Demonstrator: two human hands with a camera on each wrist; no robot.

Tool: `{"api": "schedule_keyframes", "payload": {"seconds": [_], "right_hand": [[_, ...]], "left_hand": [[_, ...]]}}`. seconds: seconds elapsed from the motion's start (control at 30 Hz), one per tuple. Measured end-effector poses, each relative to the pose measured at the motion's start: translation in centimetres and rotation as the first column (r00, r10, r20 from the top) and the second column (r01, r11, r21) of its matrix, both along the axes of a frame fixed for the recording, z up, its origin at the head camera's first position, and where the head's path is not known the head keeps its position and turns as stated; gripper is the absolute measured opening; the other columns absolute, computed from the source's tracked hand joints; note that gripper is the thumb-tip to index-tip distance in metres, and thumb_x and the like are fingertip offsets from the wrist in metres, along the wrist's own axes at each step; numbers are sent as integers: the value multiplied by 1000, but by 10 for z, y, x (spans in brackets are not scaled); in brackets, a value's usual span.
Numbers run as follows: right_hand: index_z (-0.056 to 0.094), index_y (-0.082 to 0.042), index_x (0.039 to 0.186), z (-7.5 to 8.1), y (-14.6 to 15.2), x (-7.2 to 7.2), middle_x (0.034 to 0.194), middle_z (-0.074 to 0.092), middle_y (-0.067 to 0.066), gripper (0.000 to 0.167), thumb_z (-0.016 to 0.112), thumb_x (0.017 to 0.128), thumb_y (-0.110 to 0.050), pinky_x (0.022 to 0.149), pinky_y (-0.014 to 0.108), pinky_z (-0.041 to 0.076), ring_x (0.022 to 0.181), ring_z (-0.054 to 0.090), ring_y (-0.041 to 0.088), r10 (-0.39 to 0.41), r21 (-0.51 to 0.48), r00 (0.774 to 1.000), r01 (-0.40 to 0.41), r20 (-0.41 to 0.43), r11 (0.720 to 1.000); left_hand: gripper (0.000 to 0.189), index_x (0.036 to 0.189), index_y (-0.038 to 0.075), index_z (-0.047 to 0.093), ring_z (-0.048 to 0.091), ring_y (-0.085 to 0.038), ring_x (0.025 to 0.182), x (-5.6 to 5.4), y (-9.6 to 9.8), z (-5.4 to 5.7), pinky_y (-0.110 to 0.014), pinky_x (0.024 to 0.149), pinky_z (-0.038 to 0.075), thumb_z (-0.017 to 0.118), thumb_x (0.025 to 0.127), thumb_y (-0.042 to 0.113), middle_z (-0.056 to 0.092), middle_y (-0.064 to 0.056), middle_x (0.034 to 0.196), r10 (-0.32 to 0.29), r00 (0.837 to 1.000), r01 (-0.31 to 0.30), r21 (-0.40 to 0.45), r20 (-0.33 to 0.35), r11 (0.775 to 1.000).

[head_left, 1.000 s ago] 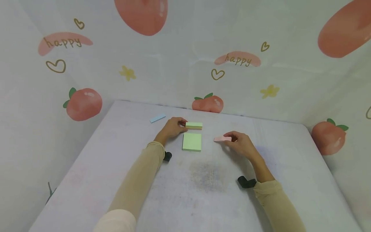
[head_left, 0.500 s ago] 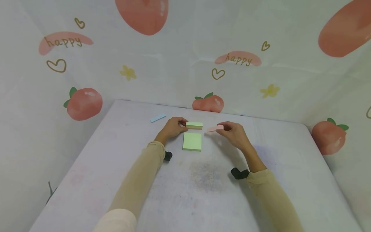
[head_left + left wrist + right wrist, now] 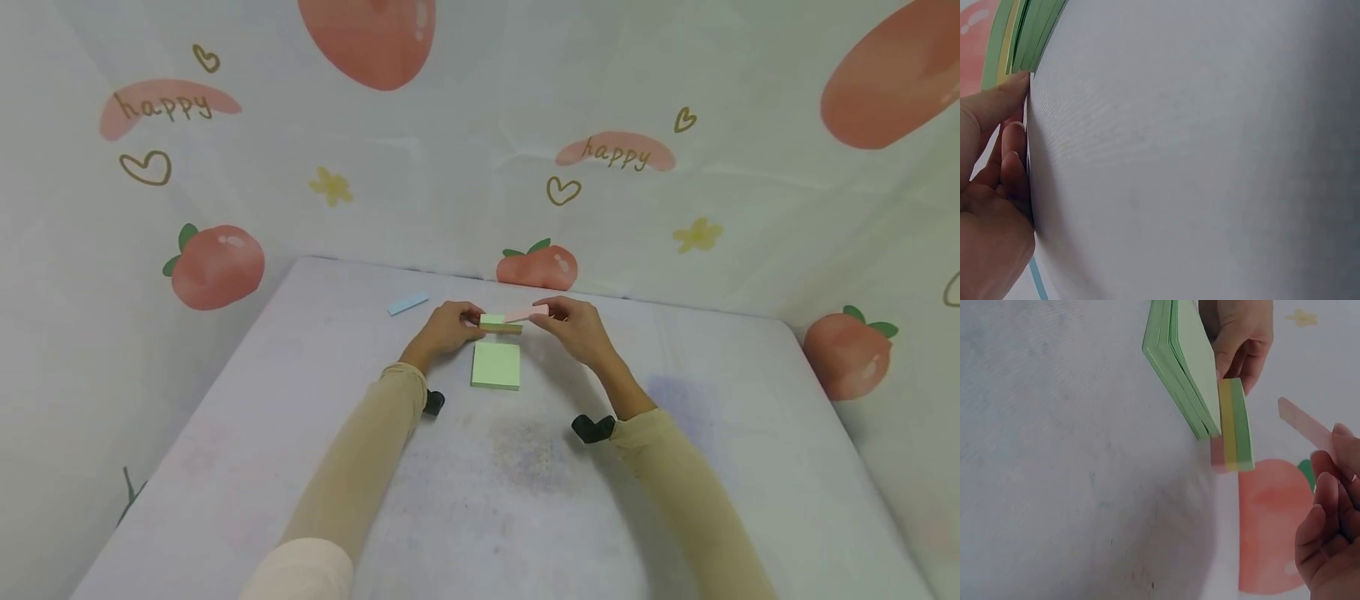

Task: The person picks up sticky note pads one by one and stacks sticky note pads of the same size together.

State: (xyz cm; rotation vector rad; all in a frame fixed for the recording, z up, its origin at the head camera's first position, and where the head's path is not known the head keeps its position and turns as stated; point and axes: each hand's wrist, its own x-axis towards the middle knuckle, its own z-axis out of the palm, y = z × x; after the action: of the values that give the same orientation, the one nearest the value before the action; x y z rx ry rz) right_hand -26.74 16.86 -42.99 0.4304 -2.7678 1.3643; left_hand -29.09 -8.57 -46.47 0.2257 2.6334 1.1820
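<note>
My left hand [image 3: 448, 327] grips the left end of a small stack of narrow sticky-note pads [image 3: 491, 326]. In the right wrist view that stack [image 3: 1235, 425] shows pink, yellow and green layers, the green on top. My right hand [image 3: 579, 329] pinches a thin pink sticky-note strip [image 3: 527, 313] by its right end. From the head, the strip overlaps the green top; the right wrist view shows a gap between strip and stack. Just nearer to me lies a square light green sticky-note pad [image 3: 495, 365], made of several layers in the right wrist view.
A narrow light blue strip [image 3: 408, 304] lies at the back left of the table [image 3: 480, 517], beyond my left hand. Behind the table's far edge hangs a white cloth [image 3: 450, 167] printed with peaches.
My right hand has carried the pink strip left and farther back, from right of the square pad to over the stack. The left hand has kept its place on the stack.
</note>
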Motion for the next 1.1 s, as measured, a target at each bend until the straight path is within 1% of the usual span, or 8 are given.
{"api": "schedule_keyframes", "payload": {"seconds": [0.13,0.3,0.47,0.63,0.73,0.87,1.0,1.1], "right_hand": [[74,-9,117,-2,-9,-5,92,64,7,31,75,94,-30,64,25,44,83,55,21,14,-15,1000,-14,-2,1000],[74,-9,117,-5,-17,-11,90,64,8,31,75,94,-29,63,24,44,81,56,21,38,-33,999,-39,-29,999],[74,-8,117,-9,-22,-14,93,67,9,31,75,94,-28,62,22,44,82,56,21,32,-45,999,-33,-20,998],[74,-7,117,-11,-28,-16,92,66,9,31,74,95,-28,62,23,42,82,55,21,31,-46,999,-32,-15,998],[74,-7,118,-12,-32,-16,93,66,9,32,74,95,-28,63,23,43,82,55,21,33,-44,999,-34,-15,998],[73,-7,118,-12,-34,-16,93,68,9,32,74,95,-29,63,24,44,82,56,21,30,-40,999,-31,-22,999],[73,-7,118,-14,-35,-16,92,66,8,33,74,94,-29,64,24,43,82,55,20,25,-47,1000,-26,-19,999],[73,-7,118,-15,-36,-16,92,66,8,33,75,94,-29,65,23,44,83,55,20,30,-54,999,-31,-18,998]], "left_hand": [[39,132,10,65,60,-24,117,-1,-2,1,-43,107,46,72,95,21,68,-9,126,-31,1000,31,-4,1,1000],[41,131,9,65,60,-24,114,-4,-8,3,-42,104,47,74,93,20,68,-9,126,-60,998,60,13,5,998],[43,131,10,65,60,-24,114,-6,-10,3,-41,104,47,76,91,22,67,-9,126,-58,998,58,30,23,998],[45,132,11,64,60,-27,118,-3,-9,8,-44,106,47,76,91,24,65,-9,128,-45,999,44,36,23,998],[46,133,13,64,60,-27,118,-3,-9,13,-44,105,48,76,92,27,64,-8,131,-33,999,33,9,2,999],[47,134,14,64,61,-27,115,-3,-8,20,-44,102,50,76,92,31,64,-7,133,-24,999,24,-19,-39,1000],[45,134,14,65,60,-26,111,-2,-5,30,-43,99,50,75,93,32,64,-7,131,-48,995,44,-49,-82,998],[45,135,14,65,59,-26,111,0,-2,36,-42,99,50,73,95,32,64,-7,130,-85,990,72,-111,-115,991]]}}
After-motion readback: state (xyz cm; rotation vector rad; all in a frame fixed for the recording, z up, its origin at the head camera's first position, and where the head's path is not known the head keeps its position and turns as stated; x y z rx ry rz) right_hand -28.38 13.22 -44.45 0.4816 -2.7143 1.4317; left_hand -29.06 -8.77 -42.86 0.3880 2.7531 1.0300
